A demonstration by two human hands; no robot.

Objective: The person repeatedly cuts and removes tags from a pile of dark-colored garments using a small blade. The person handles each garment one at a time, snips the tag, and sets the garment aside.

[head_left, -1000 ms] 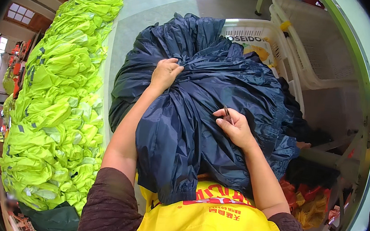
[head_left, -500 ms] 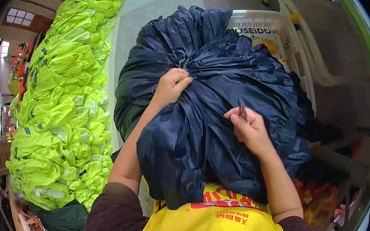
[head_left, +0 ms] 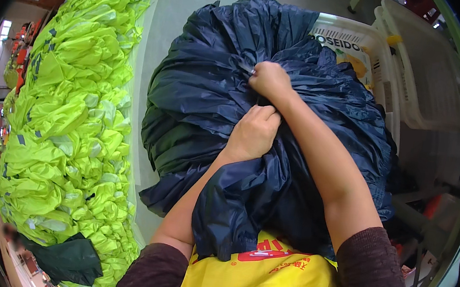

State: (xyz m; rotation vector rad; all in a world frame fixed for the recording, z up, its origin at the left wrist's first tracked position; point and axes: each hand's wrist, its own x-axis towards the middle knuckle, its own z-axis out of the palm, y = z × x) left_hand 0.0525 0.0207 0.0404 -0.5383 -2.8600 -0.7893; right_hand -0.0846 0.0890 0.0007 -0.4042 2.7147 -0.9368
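Observation:
A big heap of shiny navy fabric garments (head_left: pixel 207 93) spreads before me, its folds gathering toward the middle. My left hand (head_left: pixel 255 130) is closed on a bunched part of the navy fabric near that middle, with a loose flap hanging toward my lap. Just beyond it, my right hand (head_left: pixel 270 82) is closed around a small pair of snips (head_left: pixel 246 67). Only a blurred, light tip of the snips shows past the fingers, against the gathered folds. My right forearm crosses over the right side of the heap.
A long pile of neon yellow garments (head_left: pixel 76 97) runs along the left, with a dark green cloth (head_left: pixel 66 258) at its near end. Behind the heap stands a white plastic basket (head_left: pixel 388 76) holding a printed bag (head_left: pixel 351 52). Translucent bins (head_left: pixel 428 75) stand at the far right.
My right hand has moved left and away from me, bringing the snips to the gathered middle. My left hand has shifted right and nearer me on the fabric. The view has shifted slightly.

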